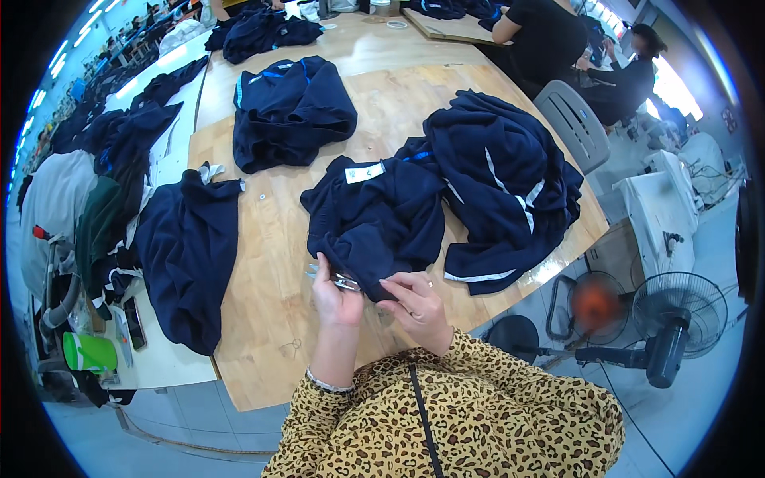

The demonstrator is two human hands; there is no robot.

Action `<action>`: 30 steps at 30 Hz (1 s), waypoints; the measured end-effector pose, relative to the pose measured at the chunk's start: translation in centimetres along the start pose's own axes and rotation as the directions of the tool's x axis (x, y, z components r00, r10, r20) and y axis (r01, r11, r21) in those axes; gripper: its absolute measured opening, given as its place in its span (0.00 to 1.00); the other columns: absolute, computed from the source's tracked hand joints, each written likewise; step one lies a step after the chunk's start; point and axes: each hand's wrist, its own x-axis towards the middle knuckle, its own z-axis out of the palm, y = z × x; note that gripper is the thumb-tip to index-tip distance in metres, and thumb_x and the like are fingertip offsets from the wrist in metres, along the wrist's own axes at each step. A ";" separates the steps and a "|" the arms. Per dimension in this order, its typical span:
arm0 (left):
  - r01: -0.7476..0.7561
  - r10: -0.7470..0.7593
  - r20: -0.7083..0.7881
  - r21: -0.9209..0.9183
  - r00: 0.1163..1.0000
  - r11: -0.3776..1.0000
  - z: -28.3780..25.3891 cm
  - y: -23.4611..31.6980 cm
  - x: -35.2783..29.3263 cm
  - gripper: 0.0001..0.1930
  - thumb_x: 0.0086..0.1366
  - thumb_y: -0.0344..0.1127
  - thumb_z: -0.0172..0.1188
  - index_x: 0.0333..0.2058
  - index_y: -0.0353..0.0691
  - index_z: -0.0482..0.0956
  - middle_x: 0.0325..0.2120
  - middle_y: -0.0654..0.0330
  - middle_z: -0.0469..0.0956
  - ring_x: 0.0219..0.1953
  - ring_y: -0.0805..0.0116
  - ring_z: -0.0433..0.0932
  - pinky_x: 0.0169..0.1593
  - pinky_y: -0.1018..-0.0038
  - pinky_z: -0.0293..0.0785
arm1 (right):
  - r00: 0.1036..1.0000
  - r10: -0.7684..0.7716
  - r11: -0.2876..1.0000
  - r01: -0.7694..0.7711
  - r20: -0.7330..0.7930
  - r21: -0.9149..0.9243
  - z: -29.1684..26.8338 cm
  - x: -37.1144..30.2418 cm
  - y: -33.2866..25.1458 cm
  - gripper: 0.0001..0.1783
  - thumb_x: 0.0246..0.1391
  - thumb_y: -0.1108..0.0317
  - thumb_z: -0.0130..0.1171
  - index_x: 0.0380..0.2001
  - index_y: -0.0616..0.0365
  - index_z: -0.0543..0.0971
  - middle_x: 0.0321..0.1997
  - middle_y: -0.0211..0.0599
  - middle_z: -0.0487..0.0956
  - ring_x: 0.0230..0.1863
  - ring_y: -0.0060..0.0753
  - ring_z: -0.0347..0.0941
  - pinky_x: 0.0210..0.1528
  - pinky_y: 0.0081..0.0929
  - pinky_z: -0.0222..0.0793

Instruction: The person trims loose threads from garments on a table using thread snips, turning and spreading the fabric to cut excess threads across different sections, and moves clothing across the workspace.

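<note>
Here the right hand (418, 309) pinches the near edge of a rumpled navy-blue fabric garment (370, 219) (white rectangular label (365, 173) at its far end) on the pale wooden table (267, 255), the left hand (341, 303) clasping a slim silvery metal tool (346, 282)

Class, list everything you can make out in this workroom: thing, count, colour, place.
Worked garment: one, navy, table centre
Striped clothes: count unclear, navy and white, table's right
Blue-trimmed garment: one, navy, beyond centre, leftward
Left garment: one, navy, table's left edge
More clothes: several, mostly dark, left and far side
Metal tool: one, silver, in left hand
Table: one, light wood, under garments
Chair: one, grey, beyond table's right edge
Fan: one, dark, lower right
Bucket: one, green, lower left
Nearby people: two, black clothes, top right
Sleeves: two, yellow-brown spotted, bottom
Left hand: one, bare, lower centre
Right hand: one, bare, pinching worked garment
</note>
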 end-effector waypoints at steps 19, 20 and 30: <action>0.053 -0.046 -0.099 0.063 0.994 0.997 -1.1 -1.4 -0.2 0.13 0.68 0.43 0.48 0.42 0.41 0.72 0.39 0.60 0.76 0.44 0.65 0.74 0.51 0.64 0.71 | 0.804 0.545 0.437 -0.516 0.240 0.737 -0.9 -0.5 2.0 0.05 0.58 0.74 0.52 0.33 0.59 0.78 0.43 0.34 0.76 0.38 0.22 0.73 0.34 0.21 0.75; 0.051 -0.044 -0.099 0.064 0.994 0.997 -1.3 -1.4 -0.3 0.13 0.68 0.43 0.48 0.42 0.41 0.72 0.39 0.60 0.76 0.44 0.65 0.74 0.51 0.64 0.71 | 0.780 0.571 0.348 -0.513 0.257 0.785 -1.0 -0.4 1.8 0.05 0.58 0.74 0.51 0.33 0.58 0.77 0.46 0.36 0.75 0.41 0.24 0.73 0.38 0.26 0.76; -0.308 0.356 0.257 0.946 0.899 0.095 -3.8 1.8 -5.4 0.11 0.62 0.32 0.58 0.42 0.38 0.68 0.23 0.67 0.66 0.27 0.79 0.66 0.30 0.81 0.65 | 0.682 0.612 0.089 -0.561 0.400 0.823 -1.7 0.4 2.0 0.04 0.60 0.73 0.50 0.32 0.58 0.74 0.50 0.42 0.74 0.48 0.29 0.72 0.48 0.36 0.75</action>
